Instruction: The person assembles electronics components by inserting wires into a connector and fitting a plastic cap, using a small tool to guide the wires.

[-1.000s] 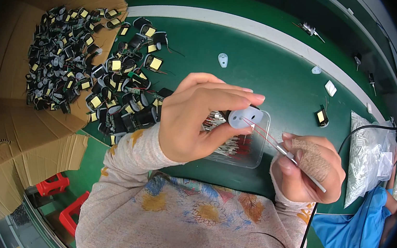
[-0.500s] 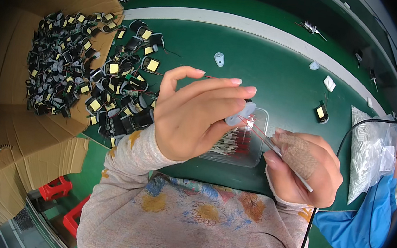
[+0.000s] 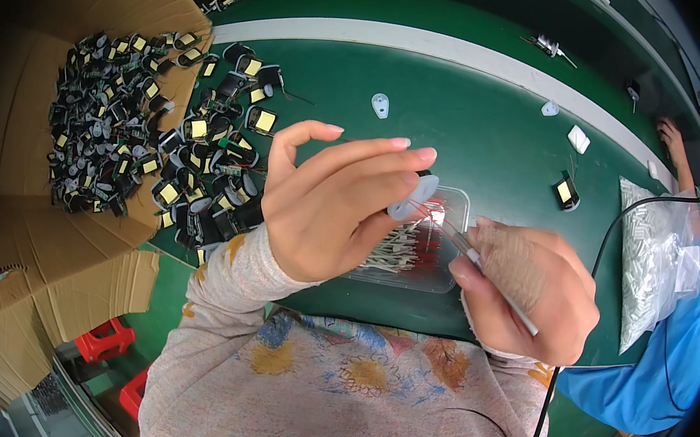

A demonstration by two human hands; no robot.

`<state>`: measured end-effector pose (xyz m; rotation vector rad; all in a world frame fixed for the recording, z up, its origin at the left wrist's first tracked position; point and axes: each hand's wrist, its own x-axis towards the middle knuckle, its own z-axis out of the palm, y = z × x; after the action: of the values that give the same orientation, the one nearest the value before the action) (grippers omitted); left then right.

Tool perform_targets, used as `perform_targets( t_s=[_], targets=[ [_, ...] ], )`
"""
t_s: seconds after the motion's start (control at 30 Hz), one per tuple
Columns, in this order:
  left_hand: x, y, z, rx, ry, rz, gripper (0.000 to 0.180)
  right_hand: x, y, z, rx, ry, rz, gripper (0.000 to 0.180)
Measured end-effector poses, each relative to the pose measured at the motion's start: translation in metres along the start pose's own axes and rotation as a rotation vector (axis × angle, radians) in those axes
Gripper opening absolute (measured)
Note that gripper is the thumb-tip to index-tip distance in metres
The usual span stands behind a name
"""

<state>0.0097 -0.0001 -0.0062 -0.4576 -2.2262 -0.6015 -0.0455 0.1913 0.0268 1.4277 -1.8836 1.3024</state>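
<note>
Turned since a second ago, the grey cap now shows me its face at a steeper slant, and both my hands have drifted a little left. My left hand pinches the cap between thumb and fingers, above the clear tub. My right hand is closed around a thin rod, its tip closer to the cap than before; red wires run between them. At far right, a co-worker's hand has come into view, beyond the bag.
</note>
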Motion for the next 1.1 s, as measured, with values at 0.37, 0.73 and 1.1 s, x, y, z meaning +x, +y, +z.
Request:
perform_targets(
  t_s=[0.37,0.73,1.1],
  targets=[
    [-0.0012,0.0042,-0.0008,-0.114,0.041,-0.127,0.036,-0.0053,0.0016,0.0025,-0.063,0.008,-0.117,0.039],
    [0.0012,0.004,-0.0018,-0.114,-0.016,-0.091,0.035,-0.0021,0.0067,0.0009,0.072,0.044,0.024,0.031],
    [0.0012,0.0051,-0.0007,-0.103,0.013,-0.078,0.037,-0.0049,0.0006,0.0012,0.021,0.038,0.02,0.033]
  ],
)
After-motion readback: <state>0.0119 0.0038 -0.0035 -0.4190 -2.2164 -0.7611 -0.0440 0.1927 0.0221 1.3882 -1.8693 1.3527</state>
